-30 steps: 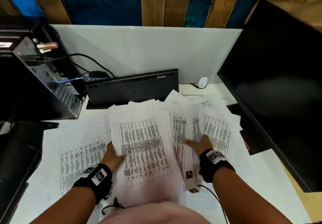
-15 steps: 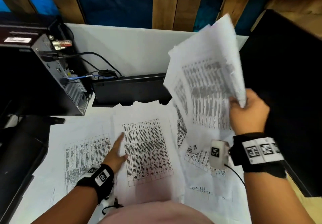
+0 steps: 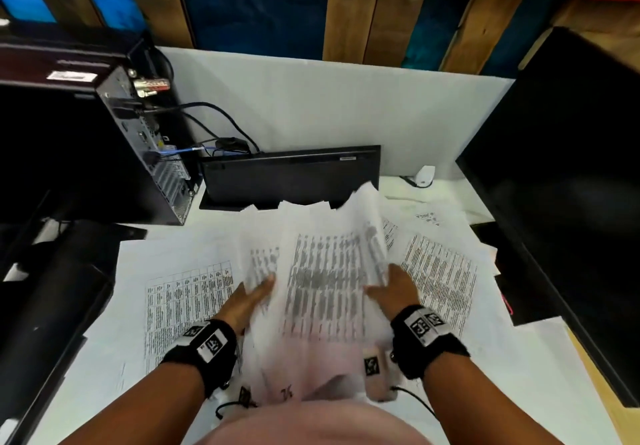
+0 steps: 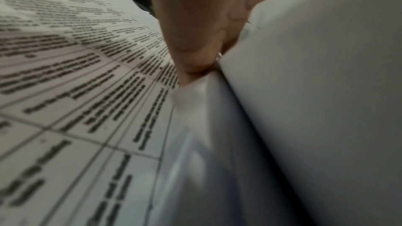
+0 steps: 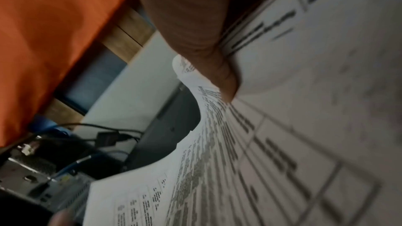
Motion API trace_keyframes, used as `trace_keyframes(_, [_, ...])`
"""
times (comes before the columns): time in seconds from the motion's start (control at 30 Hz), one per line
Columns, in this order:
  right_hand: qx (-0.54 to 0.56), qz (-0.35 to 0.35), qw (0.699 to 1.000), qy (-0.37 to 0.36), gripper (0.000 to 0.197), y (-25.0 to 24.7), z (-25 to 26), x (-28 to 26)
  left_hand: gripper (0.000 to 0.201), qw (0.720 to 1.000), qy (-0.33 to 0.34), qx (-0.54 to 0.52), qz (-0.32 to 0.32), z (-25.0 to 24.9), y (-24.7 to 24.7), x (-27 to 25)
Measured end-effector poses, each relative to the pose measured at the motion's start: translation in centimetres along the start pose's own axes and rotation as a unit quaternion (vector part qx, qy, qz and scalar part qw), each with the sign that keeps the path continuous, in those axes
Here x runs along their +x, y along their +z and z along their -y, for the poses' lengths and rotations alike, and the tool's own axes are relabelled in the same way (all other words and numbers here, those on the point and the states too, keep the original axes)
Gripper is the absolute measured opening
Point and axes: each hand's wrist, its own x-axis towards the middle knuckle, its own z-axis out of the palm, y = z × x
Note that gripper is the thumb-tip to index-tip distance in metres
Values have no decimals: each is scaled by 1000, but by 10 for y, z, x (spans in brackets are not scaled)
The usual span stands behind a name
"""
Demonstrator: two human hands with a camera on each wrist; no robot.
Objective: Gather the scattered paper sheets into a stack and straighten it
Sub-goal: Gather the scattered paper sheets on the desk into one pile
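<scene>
Printed paper sheets cover the white desk [image 3: 104, 392]. In the middle, a bundle of sheets [image 3: 329, 271] is raised and blurred between both hands. My left hand [image 3: 251, 297] holds its left edge, thumb on top and fingers hidden under the paper. My right hand [image 3: 389, 288] grips the right edge. The right wrist view shows the thumb [image 5: 195, 32] pressing on the curved bundle [image 5: 282, 126]. In the left wrist view, fingers [image 4: 191, 40] meet the bundle's edge [image 4: 315, 92] above a flat printed sheet [image 4: 76, 92]. Loose sheets lie at the left [image 3: 187, 299] and at the right [image 3: 440, 271].
A computer tower [image 3: 145, 153] with cables stands at the back left. A black keyboard [image 3: 291, 177] leans on the white partition [image 3: 346, 108]. A large dark monitor [image 3: 571, 202] fills the right side, and a dark object [image 3: 52, 306] lies at the left edge. A small white plug [image 3: 425, 176] sits behind.
My right hand brought its raised sheets down from the upper right onto the middle pile. My left hand went from lying flat on the sheet to holding the bundle's left edge.
</scene>
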Motion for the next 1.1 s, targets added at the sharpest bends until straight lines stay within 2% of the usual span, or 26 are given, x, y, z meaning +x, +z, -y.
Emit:
trace_keyframes(0.07, [48, 85, 995, 34, 91, 13, -14, 4, 93, 996, -4, 57, -73, 4, 2, 3])
trace_keyframes(0.1, [77, 99, 991, 50, 89, 14, -18, 7, 80, 993, -7, 69, -100, 5, 4, 5])
trace_keyframes(0.13, [105, 86, 989, 64, 77, 14, -23, 12, 68, 989, -11, 88, -117, 5, 4, 5])
trace_keyframes(0.17, [129, 52, 988, 62, 58, 12, -27, 16, 67, 985, -19, 115, -126, 5, 4, 8])
trace_keyframes(0.23, [128, -26, 990, 54, 34, 5, -35, 24, 77, 979, -43, 160, -121, -1, 2, 5])
trace_keyframes(0.3, [88, -67, 992, 67, 27, 0, -38, 32, 70, 976, -51, 179, -111, -5, -2, 8])
trace_keyframes(0.37, [53, -69, 992, 89, 30, 1, -39, 36, 56, 978, -49, 183, -87, -8, -4, 12])
trace_keyframes(0.43, [43, -25, 994, 99, 38, 12, -38, 37, 51, 982, -38, 177, -56, -14, -4, 11])
trace_keyframes(0.5, [30, 13, 997, 65, 37, 27, -35, 36, 60, 988, -22, 154, -21, -18, -3, 10])
trace_keyframes(0.53, [40, 9, 998, 46, 36, 33, -36, 37, 71, 988, -6, 153, -16, -18, -2, 10])
trace_keyframes(0.63, [25, -33, 999, 11, 34, 45, -35, 32, 103, 988, 28, 136, -62, -15, 4, 11])
trace_keyframes(0.67, [11, -24, 1000, -5, 33, 48, -36, 31, 111, 988, 41, 124, -85, -14, 8, 11])
trace_keyframes(0.77, [-92, 82, 989, -82, 57, 52, -34, 31, 122, 982, 47, 138, -117, -11, 16, 8])
trace_keyframes(0.83, [-119, 107, 982, -97, 63, 50, -33, 35, 121, 982, 31, 151, -111, -11, 19, 8])
trace_keyframes(0.9, [-111, 37, 990, -74, 66, 39, -35, 40, 111, 981, 30, 149, -117, -9, 16, 11])
trace_keyframes(0.97, [-116, -91, 989, 6, 74, 15, -45, 48, 94, 979, 30, 153, -131, -6, 12, 14])
trace_keyframes(1.03, [-120, -202, 965, 118, 87, -23, -63, 54, 72, 978, 27, 153, -142, -5, 11, 14])
trace_keyframes(1.1, [-109, -269, 933, 212, 106, -61, -88, 57, 58, 978, 26, 143, -148, -2, 11, 16])
